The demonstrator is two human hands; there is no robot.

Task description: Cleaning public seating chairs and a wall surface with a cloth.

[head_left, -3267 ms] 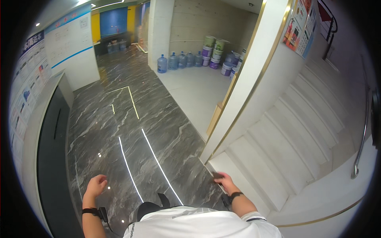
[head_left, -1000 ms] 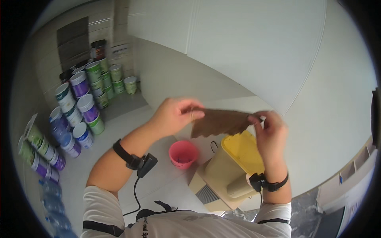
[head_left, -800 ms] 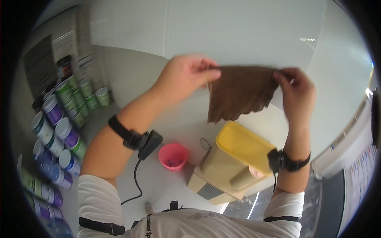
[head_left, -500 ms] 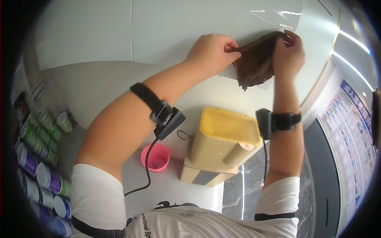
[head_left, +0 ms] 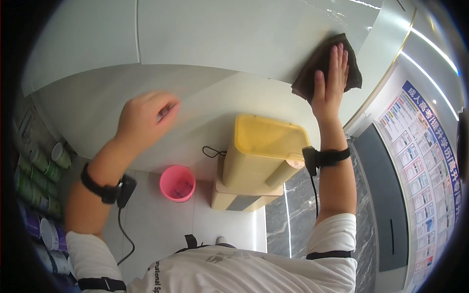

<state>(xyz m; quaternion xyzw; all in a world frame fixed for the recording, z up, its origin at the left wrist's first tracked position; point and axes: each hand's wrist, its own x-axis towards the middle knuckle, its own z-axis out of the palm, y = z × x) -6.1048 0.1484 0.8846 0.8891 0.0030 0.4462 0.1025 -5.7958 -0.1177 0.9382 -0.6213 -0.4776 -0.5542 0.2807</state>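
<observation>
A dark brown cloth (head_left: 309, 73) lies spread on the glossy white surface (head_left: 220, 34), close to its right-hand end. My right hand (head_left: 332, 80) rests flat on top of the cloth, fingers stretched out, and covers part of it. My left hand (head_left: 146, 116) is off the cloth, in the air left of the middle, with its fingers curled in. No object shows in the left hand, which is slightly blurred. Both forearms wear a black strap with a small box and a cable.
Below the surface's edge stands a cream bin with a yellow top (head_left: 271, 136) on a cream box (head_left: 244, 199). Left of it, a pink bucket (head_left: 177, 184) sits on the tiled floor. Several cans (head_left: 49, 168) line the left side. A printed poster (head_left: 425, 185) hangs at right.
My left hand has let go of the cloth and moved left and down. My right hand has gone from pinching the cloth to lying flat on it, and the cloth is spread out.
</observation>
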